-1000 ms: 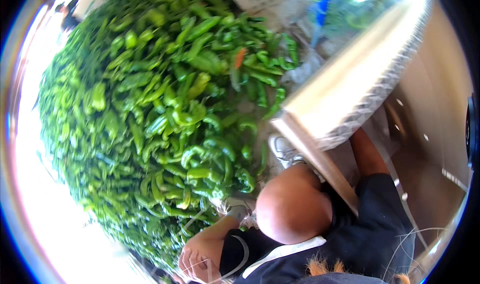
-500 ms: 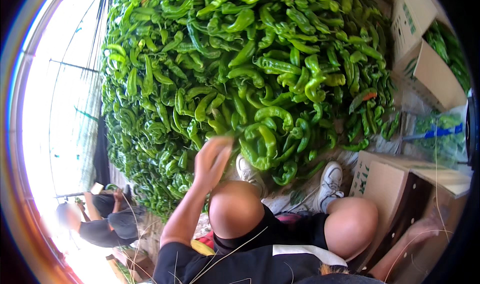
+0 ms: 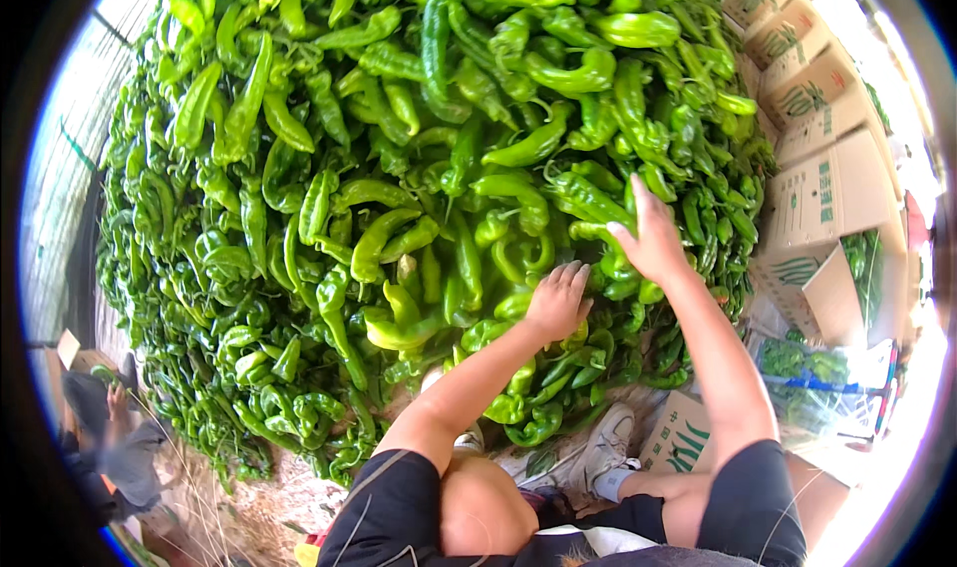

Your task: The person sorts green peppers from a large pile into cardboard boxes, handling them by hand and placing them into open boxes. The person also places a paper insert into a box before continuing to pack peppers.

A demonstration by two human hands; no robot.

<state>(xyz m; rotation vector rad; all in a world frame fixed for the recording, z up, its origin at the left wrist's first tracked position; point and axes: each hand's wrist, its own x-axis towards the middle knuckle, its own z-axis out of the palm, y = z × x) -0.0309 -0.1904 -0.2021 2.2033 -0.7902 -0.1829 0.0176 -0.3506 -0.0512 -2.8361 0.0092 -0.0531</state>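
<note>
left hand [image 3: 558, 303]: lies palm down on the heap of peppers [image 3: 399, 198], fingers close together and curled over the top of one or two pods; whether it has a pod gripped underneath, i cannot tell.
right hand [image 3: 650, 238]: higher up on the heap, fingers spread wide and flat on the pods, thumb out to the side; nothing closed in it that shows.
heap of peppers: long green pods piled loose, filling most of the view in front of the person and running right down to the shoes [image 3: 608, 447].
slide risk: both hands press into the lower slope of a loose pile; drawing a pod from under the others could let the ones above roll down onto the feet and the ground.
bruise risk: weight leaned on the flat right hand could crack or snap the pods beneath it.
stem risk: a curved pod hooked among its neighbours could tear at the stem if tugged.
boxes [image 3: 827, 193]: cardboard, stacked just right of the heap, one open with pods inside; a low box [image 3: 683, 432] lies by the right knee, where rolling pods could miss it.
other person [image 3: 110, 437]: crouched at the far left edge of the heap, well apart from both hands.
footing: knees bent close to the heap with stray pods near the shoes; one underfoot could cause a slip.
</note>
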